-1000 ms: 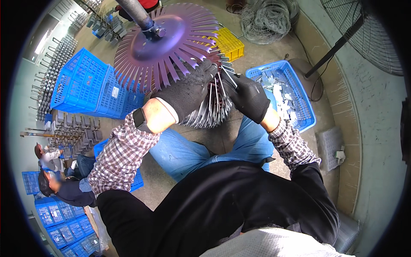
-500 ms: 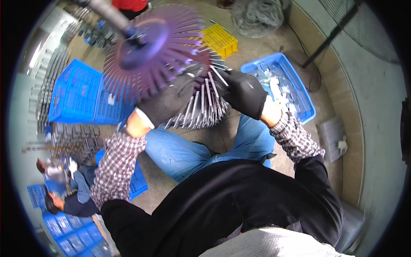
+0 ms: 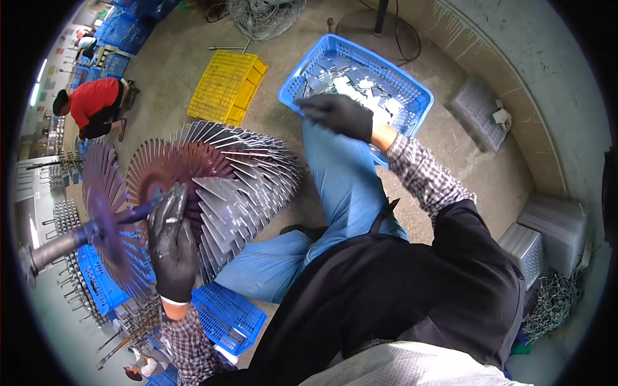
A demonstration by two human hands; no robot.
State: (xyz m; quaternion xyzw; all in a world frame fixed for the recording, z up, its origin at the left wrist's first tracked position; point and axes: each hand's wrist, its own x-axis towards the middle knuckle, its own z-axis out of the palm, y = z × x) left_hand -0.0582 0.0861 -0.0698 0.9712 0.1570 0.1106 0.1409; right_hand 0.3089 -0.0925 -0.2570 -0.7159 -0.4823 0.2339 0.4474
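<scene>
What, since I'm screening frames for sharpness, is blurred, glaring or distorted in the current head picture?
Head view: the right hand looks slightly smeared, probably from motion; head view: some flat metal pieces in the blue plastic basket wash out to white; head view: the beige wall panel curves through fisheye distortion, and the corners are black.

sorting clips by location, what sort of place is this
Likely a factory workshop: plates racked on finned discs, a blue crate of flat pieces, and a tangle of wire.
</scene>
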